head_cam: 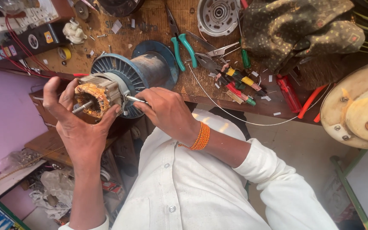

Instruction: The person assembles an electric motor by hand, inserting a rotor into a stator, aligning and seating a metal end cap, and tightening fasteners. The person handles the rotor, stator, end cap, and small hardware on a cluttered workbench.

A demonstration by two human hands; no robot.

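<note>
My left hand [75,123] grips a motor armature [96,96] with copper windings and a steel shaft pointing toward me. It is held in front of a blue spool [143,70] that lies on its side on the wooden bench. My right hand [167,111], with an orange bead bracelet on the wrist, pinches a thin metal tool [133,99] whose tip touches the armature's side.
On the wooden bench [150,25] lie green-handled pliers [179,44], scissors [211,53], coloured screwdrivers [239,83], red tools [289,93] and a white wire. A round metal motor housing [217,15] and a dark cloth [294,30] sit behind. A cream fan body [358,106] is at right.
</note>
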